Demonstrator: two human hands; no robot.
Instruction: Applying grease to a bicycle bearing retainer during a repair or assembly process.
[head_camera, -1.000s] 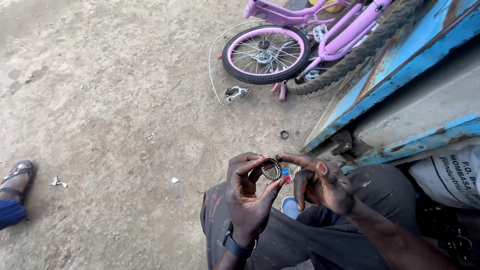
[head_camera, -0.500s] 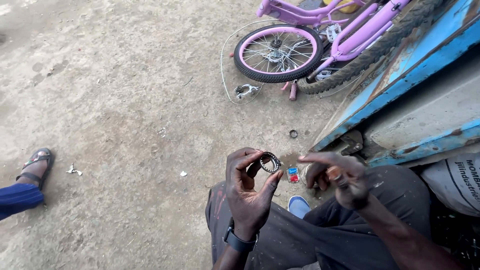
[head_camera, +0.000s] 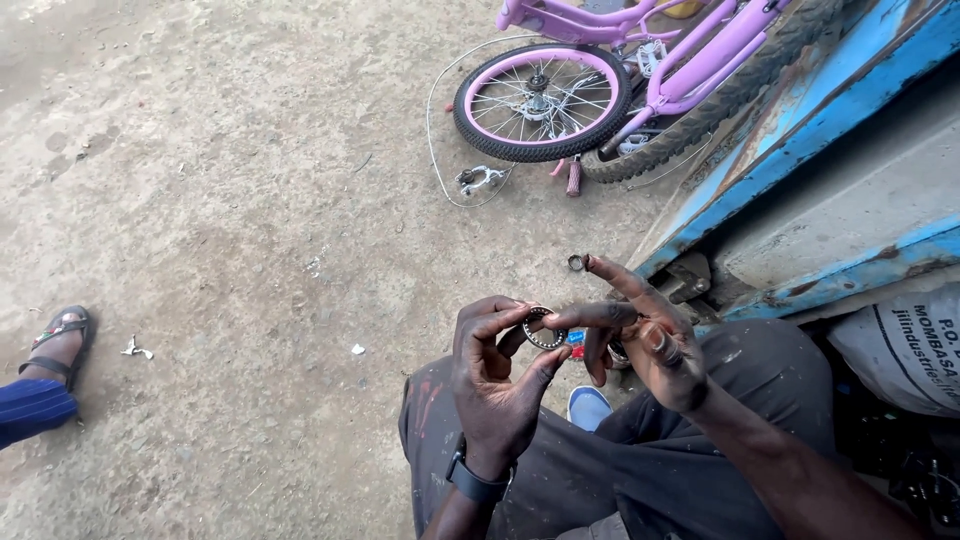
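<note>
Small round metal bearing ring (head_camera: 543, 328), dark and greasy, upright, pinched between fingertips
</note>
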